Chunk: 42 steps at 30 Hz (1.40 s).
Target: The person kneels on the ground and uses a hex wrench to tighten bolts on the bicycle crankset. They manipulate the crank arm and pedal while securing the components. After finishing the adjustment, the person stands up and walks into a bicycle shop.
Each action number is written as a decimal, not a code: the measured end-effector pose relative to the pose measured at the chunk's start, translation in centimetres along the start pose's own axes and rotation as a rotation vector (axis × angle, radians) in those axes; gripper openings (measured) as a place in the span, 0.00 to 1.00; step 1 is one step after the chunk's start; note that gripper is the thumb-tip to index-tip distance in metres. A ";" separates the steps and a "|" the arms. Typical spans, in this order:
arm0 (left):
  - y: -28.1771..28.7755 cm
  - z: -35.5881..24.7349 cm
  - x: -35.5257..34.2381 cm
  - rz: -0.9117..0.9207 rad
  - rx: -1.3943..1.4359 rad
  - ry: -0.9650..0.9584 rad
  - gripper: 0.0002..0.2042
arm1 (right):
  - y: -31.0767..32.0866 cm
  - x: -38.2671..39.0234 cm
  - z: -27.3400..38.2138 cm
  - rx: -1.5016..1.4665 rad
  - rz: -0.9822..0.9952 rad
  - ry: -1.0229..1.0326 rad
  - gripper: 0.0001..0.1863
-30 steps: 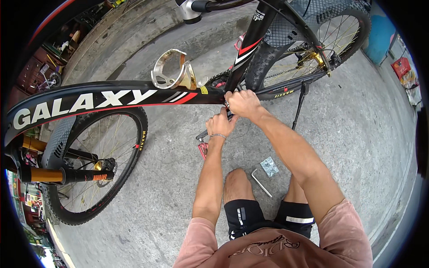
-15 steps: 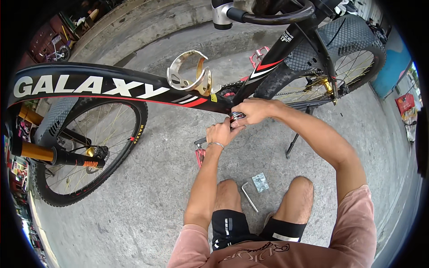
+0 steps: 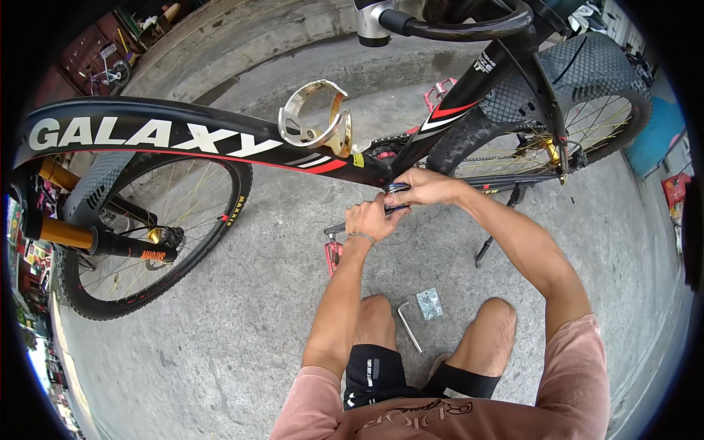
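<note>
Both my hands meet at the lower end of the black bicycle frame [image 3: 359, 173], where the down tube and seat tube join. My right hand [image 3: 429, 187] is closed, with thumb and fingers around a small dark, shiny, rounded part [image 3: 397, 192]. From the left, my left hand [image 3: 369, 219] pinches the same part, its fingertips touching it and close to the right thumb. The fingers cover most of the part, so its exact kind does not show. A red pedal [image 3: 333, 257] on a dark crank arm shows beside my left wrist.
An L-shaped hex key [image 3: 409, 327] and a small clear packet [image 3: 430, 303] lie on the concrete between my knees. A shiny bottle cage [image 3: 315, 121] sits on the down tube. The front wheel [image 3: 236, 209] is at left, the kickstand [image 3: 484, 249] at right. Concrete steps [image 3: 242, 44] rise behind.
The view has shifted slightly, so the bicycle sits a little farther right. My hands stay at the frame joint, turned slightly, and more of the dark part shows between them.
</note>
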State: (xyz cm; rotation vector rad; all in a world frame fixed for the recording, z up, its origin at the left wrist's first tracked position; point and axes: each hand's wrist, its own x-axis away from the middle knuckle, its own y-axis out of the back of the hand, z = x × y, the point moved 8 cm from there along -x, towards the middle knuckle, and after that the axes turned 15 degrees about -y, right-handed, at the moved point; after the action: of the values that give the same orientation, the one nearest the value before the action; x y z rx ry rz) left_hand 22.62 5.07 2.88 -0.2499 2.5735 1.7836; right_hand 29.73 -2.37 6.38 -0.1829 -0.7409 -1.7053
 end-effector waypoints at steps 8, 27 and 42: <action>-0.6 0.0 0.1 0.045 -0.015 0.035 0.33 | 0.2 -0.4 -1.9 -0.157 -0.228 -0.010 0.18; -0.1 -0.5 0.1 0.005 -0.007 0.011 0.31 | -0.5 2.3 5.7 1.016 -0.515 -0.127 0.14; 1.2 11.0 9.2 -0.409 -0.156 0.334 0.32 | -1.6 7.9 10.8 0.854 -0.551 -0.024 0.14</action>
State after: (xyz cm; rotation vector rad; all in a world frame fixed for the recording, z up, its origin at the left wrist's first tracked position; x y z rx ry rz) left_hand 12.35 14.54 -0.79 -1.0723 2.3286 1.9050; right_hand 23.18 -2.66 18.10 0.6457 -1.5673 -1.7240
